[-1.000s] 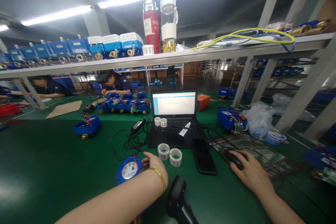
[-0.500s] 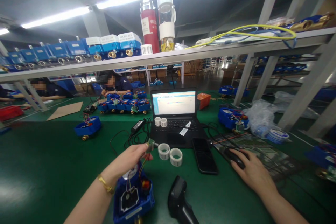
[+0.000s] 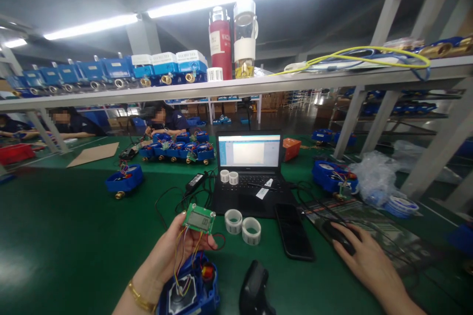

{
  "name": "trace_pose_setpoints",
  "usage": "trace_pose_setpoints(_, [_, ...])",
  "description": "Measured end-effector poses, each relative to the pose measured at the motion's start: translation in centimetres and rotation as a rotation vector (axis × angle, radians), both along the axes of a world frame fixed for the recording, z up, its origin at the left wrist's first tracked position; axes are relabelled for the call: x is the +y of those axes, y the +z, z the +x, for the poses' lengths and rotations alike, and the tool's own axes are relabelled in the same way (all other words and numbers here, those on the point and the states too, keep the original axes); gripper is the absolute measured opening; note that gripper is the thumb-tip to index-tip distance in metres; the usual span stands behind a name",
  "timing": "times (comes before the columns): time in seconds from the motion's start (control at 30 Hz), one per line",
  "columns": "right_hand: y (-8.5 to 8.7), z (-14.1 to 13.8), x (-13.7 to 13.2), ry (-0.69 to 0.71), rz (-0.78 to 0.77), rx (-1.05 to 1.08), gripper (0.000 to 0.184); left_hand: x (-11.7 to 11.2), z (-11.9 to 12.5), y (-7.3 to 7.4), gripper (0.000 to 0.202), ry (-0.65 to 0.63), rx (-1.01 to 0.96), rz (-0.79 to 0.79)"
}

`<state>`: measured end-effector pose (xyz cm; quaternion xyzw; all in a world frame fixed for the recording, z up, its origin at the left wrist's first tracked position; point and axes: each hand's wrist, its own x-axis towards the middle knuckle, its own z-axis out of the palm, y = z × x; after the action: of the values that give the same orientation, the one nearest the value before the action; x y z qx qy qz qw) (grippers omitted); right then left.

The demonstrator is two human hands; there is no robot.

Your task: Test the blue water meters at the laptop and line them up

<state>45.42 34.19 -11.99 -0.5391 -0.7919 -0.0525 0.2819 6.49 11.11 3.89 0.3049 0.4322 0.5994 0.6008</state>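
Observation:
My left hand holds up a small green circuit board with a grey display, face toward me. Coloured wires run from the board down into an open blue water meter body at the near table edge. My right hand rests on a black computer mouse on a printed mouse mat. An open black laptop with a lit screen stands beyond both hands. A black handheld scanner lies between my arms.
Two label rolls and a black phone lie before the laptop. Blue meters sit on the green table; more line the grey shelf with two bottles. Plastic bags lie right. People work at the far left.
My left hand lifted the circuit board out of the blue meter and turned its face toward me. The meter now shows its open inside. My right hand stayed on the mouse.

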Motion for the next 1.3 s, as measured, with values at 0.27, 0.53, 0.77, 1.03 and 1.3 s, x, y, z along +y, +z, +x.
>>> trace_pose_setpoints(0.27, [-0.68, 0.28, 0.72, 0.029, 0.006, 0.02, 0.05, 0.12, 0.0, -0.25, 0.054, -0.007, -0.046, 0.003])
trace_pose_setpoints(0.53, [-0.67, 0.25, 0.89, 0.026, -0.002, 0.037, 0.049, 0.04, -0.17, -0.54, 0.057, -0.023, -0.082, 0.002])
trace_pose_setpoints(0.77, [-0.36, 0.15, 0.6, 0.008, -0.015, 0.018, 0.053, 0.14, 0.03, -0.24, 0.056, -0.033, -0.064, 0.002])
trace_pose_setpoints(1.03, [-0.06, 0.12, 0.38, 0.002, -0.01, 0.011, 0.053, 0.32, -0.13, -0.25, 0.059, -0.031, -0.066, -0.002])
trace_pose_setpoints(1.3, [-0.51, 0.32, 0.68, 0.025, 0.029, 0.0, 0.053, 0.32, 0.12, -0.24, 0.055, 0.021, -0.041, -0.013])
